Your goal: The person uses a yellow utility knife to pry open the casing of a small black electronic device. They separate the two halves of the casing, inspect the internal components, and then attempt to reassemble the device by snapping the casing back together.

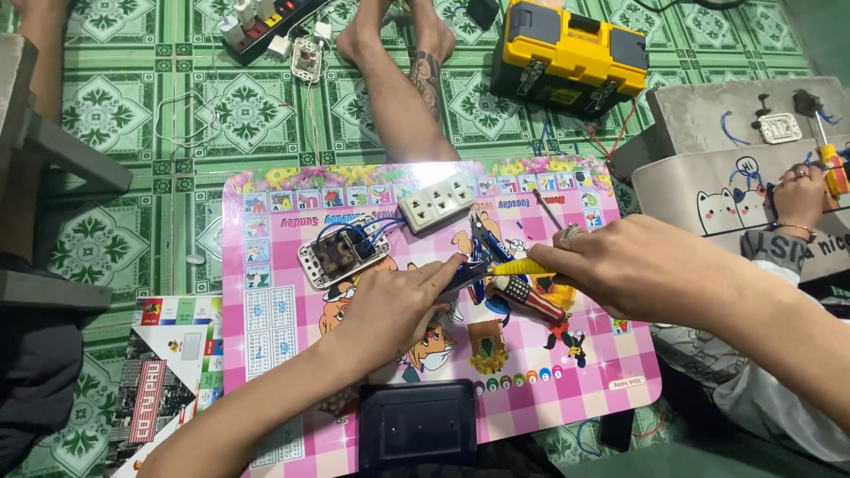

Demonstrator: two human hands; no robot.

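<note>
Left arm: coming in bare from the lower left, forearm angling up toward centre.
Left hand point(398, 301): lying palm down, index finger stretching forward, other fingers loosely curling.
Right arm: entering from the lower right edge, forearm running left.
Right hand point(620, 265): knuckles up, fingers closing in a pinch, ring showing on one finger.
Hands: fingertips nearly meeting at centre.

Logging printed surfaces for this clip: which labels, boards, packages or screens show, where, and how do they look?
Pink table top: centre, rectangular, checked pink with cartoon pictures and small coloured panels.
Game board: bottom left on the floor, flat, green, white and black print.
Cat-print cushion: right, pale grey with cat faces.
No screens in view.
</note>
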